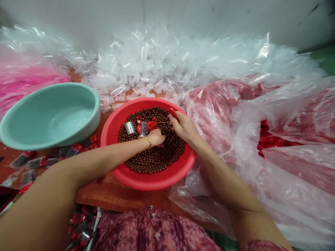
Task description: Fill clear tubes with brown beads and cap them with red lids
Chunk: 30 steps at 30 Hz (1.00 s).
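Note:
A red basin (149,183) holds a bed of small round brown balls (146,164). My left hand (156,138), a gold bangle at its wrist, dips into the balls near the middle with curled fingers. Its fingertips, and whatever they grip, are hidden. At the basin's right side, my right hand (184,127) is closed, pinching a red cap (172,112) above the balls. Just left of my left hand, a clear plastic tube (129,128), a second clear container (143,128) and red plastic caps (152,123) lie on the balls.
A pale green basin (52,115) stands at left, with filled red-capped containers (36,162) in front. Clear empty tubes (157,59) are heaped along the wall. Plastic bags of red parts (225,101) crowd the right. More filled containers (81,223) sit low at left.

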Tool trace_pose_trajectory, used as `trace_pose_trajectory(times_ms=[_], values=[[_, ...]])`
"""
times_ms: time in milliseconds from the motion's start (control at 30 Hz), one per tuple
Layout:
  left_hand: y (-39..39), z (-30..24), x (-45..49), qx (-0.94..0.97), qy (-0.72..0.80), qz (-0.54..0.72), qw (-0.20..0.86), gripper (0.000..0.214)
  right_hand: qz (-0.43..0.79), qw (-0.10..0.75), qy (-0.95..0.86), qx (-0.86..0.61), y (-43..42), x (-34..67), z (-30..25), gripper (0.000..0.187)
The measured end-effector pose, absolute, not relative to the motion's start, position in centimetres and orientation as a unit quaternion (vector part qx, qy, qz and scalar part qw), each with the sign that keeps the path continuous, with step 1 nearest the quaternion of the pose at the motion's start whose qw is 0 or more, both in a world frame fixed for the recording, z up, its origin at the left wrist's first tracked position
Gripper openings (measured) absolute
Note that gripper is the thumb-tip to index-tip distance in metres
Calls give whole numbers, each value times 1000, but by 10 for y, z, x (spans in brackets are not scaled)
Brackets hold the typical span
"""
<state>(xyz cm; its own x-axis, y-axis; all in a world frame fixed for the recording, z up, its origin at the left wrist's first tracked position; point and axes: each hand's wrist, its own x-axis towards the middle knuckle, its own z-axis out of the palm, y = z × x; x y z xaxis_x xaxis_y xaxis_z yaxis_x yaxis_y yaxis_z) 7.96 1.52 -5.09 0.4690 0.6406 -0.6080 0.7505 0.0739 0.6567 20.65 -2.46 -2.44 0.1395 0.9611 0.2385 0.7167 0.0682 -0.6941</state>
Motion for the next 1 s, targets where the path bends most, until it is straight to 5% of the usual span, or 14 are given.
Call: trace_pose_trajectory(times_ms=[300, 467, 733, 1000], values=[[6, -25, 35, 608, 401, 165, 665, 14, 215, 444, -585, -644, -21, 209, -30, 25], [-2, -9, 14, 534, 342, 163, 756, 21, 246, 458, -598, -610, -26, 201, -22, 22], [-5, -20, 11, 545, 300, 254, 740, 49, 459, 489, -507, -542, -40, 194, -9, 40], [-5, -13, 10, 605, 276, 244, 705, 14, 530, 482, -424, -554, -49, 187, -11, 39]])
